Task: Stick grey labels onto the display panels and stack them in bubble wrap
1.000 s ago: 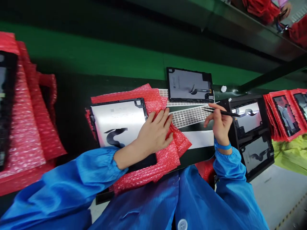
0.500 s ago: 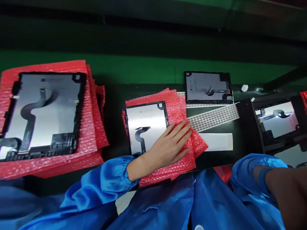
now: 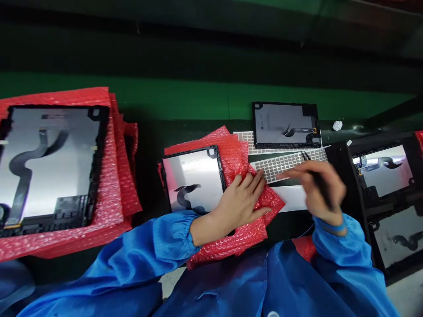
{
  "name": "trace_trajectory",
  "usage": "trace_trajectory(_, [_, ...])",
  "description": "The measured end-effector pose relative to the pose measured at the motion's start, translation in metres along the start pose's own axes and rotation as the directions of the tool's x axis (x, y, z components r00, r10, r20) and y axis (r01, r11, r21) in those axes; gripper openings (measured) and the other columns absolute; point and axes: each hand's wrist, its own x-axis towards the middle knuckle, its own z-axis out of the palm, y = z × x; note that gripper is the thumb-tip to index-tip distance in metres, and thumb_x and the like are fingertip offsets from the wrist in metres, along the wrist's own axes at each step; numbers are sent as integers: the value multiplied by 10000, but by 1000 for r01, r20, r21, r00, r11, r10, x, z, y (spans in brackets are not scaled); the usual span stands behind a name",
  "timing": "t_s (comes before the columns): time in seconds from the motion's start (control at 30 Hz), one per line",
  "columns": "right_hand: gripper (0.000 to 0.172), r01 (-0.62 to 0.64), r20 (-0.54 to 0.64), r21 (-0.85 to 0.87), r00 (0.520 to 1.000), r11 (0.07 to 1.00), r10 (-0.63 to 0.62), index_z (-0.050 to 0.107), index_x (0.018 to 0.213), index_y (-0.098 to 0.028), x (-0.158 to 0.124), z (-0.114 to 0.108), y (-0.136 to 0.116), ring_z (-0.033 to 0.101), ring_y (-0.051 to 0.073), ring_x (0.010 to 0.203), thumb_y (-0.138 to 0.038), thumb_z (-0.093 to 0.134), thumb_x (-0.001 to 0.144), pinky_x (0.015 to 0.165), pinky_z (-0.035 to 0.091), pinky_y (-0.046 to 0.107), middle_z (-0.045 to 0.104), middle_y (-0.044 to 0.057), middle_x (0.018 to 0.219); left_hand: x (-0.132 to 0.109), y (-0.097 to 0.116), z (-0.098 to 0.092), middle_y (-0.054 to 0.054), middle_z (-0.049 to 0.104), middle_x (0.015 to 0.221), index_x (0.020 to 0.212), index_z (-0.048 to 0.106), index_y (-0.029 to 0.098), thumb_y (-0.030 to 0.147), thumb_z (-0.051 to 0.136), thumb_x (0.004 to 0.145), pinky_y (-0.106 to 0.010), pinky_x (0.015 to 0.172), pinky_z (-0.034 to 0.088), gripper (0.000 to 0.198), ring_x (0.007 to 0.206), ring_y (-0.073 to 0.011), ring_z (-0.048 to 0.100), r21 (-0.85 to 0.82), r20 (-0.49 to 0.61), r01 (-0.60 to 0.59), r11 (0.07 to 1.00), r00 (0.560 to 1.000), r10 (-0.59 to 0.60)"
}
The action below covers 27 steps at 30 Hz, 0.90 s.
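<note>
My left hand (image 3: 243, 202) lies flat on red bubble-wrap bags (image 3: 228, 154), fingers stretched towards the near end of a white sheet of small stickers (image 3: 280, 165). Beside that hand, a tablet screen panel (image 3: 194, 176) with a black frame and a dark ribbon cable rests on the bags. My right hand (image 3: 325, 187), blurred by motion, is closed round black tweezers (image 3: 322, 185). The tweezers' two tips stand apart over the sticker sheet. Whether they touch it, I cannot tell. A blank white strip (image 3: 289, 197) lies below, partly covered by the bags.
Another screen panel (image 3: 284, 125) rests at the back on a second sticker sheet (image 3: 244, 138). At left, a large panel (image 3: 62, 154) tops a stack of red bubble bags (image 3: 119, 185). A black tray (image 3: 360, 193) with panels stands at right, near a crumpled white scrap (image 3: 337, 126).
My right hand has come in from the lower right to the sticker sheet, with tweezers now showing in it. My left hand stays on the bags. The view has shifted slightly right.
</note>
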Motion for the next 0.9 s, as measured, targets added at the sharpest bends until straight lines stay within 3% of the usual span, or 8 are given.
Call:
trace_trajectory(0.1, [314,83,171,-247,984,965,-41,662,1353,-321,12,16,41,783,308,1181,-221,523,1090,989,666,545,804,88,1269,5,-3,-1,-265,477,1682,1566,561,-26,736,341,1079,-524,945,461,931,1195,-399,608,28,12,74,997,997,-75])
trace_trajectory(0.2, [324,59,201,-344,980,937,12,642,1380,-296,15,21,68,742,319,1276,-248,470,1110,1052,637,571,770,116,1371,6,-4,-2,-258,451,1702,1585,547,-13,722,352,1081,-526,924,465,913,1159,-396,619,39,15,97,994,995,-98])
trace_trajectory(0.3, [348,39,163,-278,987,960,7,604,1447,-326,15,18,70,765,279,1223,-269,478,1128,1048,639,529,803,76,1301,2,-5,-3,-254,544,1634,1528,618,8,642,358,1110,-509,947,466,804,1189,-388,628,51,-35,69,996,997,-68])
trace_trajectory(0.4, [342,-1,64,-157,998,988,11,625,1459,-352,19,17,60,804,214,913,-332,532,1131,876,670,427,831,16,1029,-4,-5,-3,-226,668,1511,1438,694,8,551,394,1127,-495,970,467,694,1212,-379,634,50,-130,17,999,991,-10])
trace_trajectory(0.47, [270,-95,13,-68,995,993,97,725,1323,-335,24,21,53,727,164,662,-420,574,1116,685,637,355,783,-15,853,-7,-5,-2,-220,699,1467,1388,727,6,529,430,1124,-489,969,469,656,1209,-376,641,29,-157,-5,1000,988,9])
trace_trajectory(0.53, [293,-242,39,22,970,970,241,779,1136,-284,32,29,50,646,126,532,-503,588,1099,558,571,309,726,-26,736,-8,-4,-1,-233,701,1454,1359,741,5,525,472,1114,-489,970,471,635,1214,-379,645,18,-151,-6,1000,988,8])
trace_trajectory(0.7, [392,-510,203,212,857,833,473,685,1103,-220,43,50,55,697,129,583,-599,687,1007,539,585,272,716,-17,737,-8,0,-2,-255,687,1468,1352,737,-11,511,526,1095,-486,998,474,619,1228,-376,655,44,-160,27,999,987,-20])
trace_trajectory(0.9, [347,-536,211,200,841,820,498,637,1041,-224,40,50,58,767,159,669,-533,767,951,631,661,302,726,-13,757,-6,1,-5,-256,710,1432,1326,751,-10,482,534,1088,-465,981,485,588,1215,-366,667,48,-182,35,998,983,-26])
